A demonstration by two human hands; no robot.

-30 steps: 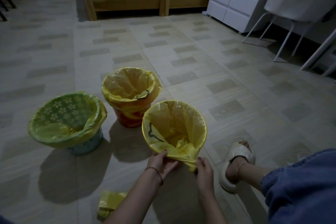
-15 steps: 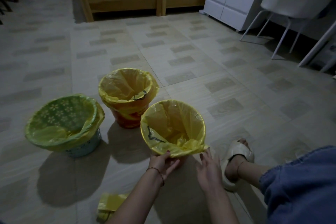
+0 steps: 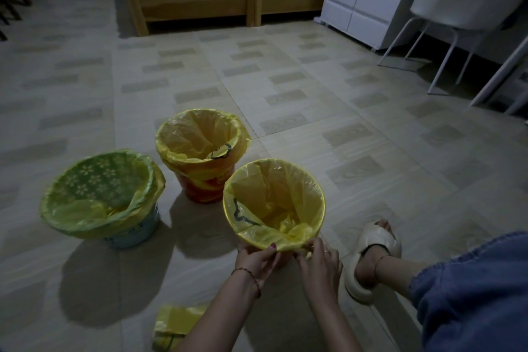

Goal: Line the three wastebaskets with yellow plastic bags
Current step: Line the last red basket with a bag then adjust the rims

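Note:
Three wastebaskets stand on the tiled floor, each with a yellow plastic bag folded over its rim. The nearest wastebasket (image 3: 274, 203) tilts toward me. My left hand (image 3: 257, 260) and my right hand (image 3: 320, 263) both pinch the bag's folded edge (image 3: 285, 243) at the near rim, close together. Behind it stands an orange-red wastebasket (image 3: 204, 180) with its bag (image 3: 200, 134). To the left sits a wider pale blue wastebasket (image 3: 134, 233) with a floral inside and its bag (image 3: 85, 214).
A pack of spare yellow bags (image 3: 174, 326) lies on the floor under my left forearm. My foot in a cream sandal (image 3: 374, 254) rests right of the near basket. A wooden bed frame (image 3: 217, 0), white drawers (image 3: 365, 3) and a white chair (image 3: 463, 8) stand behind.
My right hand let go of the drooping bag flap, opened, then came back to the near rim. Both hands now pinch the folded edge, which lies flatter against the basket.

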